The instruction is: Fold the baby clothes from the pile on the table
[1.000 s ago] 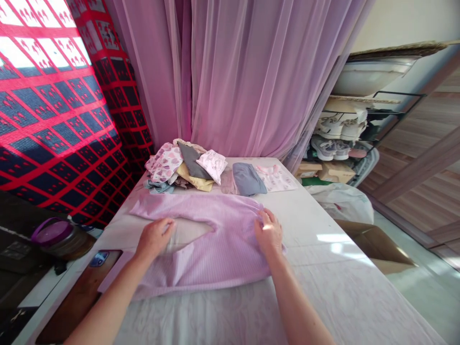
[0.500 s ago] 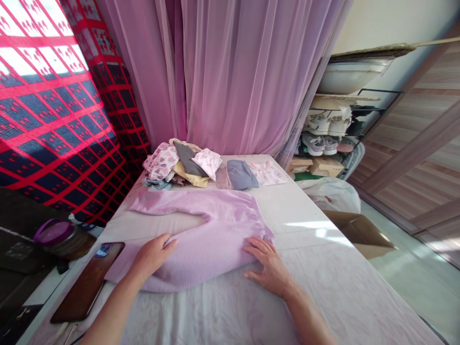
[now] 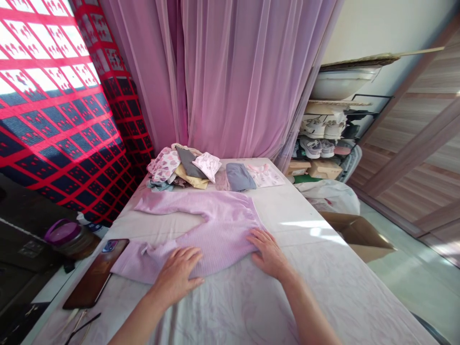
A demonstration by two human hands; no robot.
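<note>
Pressing down on a lilac ribbed knit garment [image 3: 219, 225], a person's two bare hands are lying open and flat, fingers spread, gripping nothing. The garment is lying spread across the middle of the frame on a long table covered in a pale patterned cloth [image 3: 323, 287]. Two long parts of it are reaching toward the left of the frame.

The left hand [image 3: 178, 273] is resting palm down on the garment's lower edge, just left of centre. The right hand [image 3: 268, 251] is resting palm down at its right-hand corner, half on the fabric and half on the table. The hands are sitting apart, with a stretch of fabric between them.

A small bunched fold is showing just left of the left hand. Smoothing well here seems to call for light, even palm pressure, so the soft knit is not dragging into new creases.

A dark flat phone [image 3: 95, 273] is lying at the lower left, touching or just beside the garment's end. A pile of small folded clothes [image 3: 187, 167] is sitting above centre, at the table's far end. Sheer pink curtains [image 3: 233, 76] are hanging behind it.
</note>
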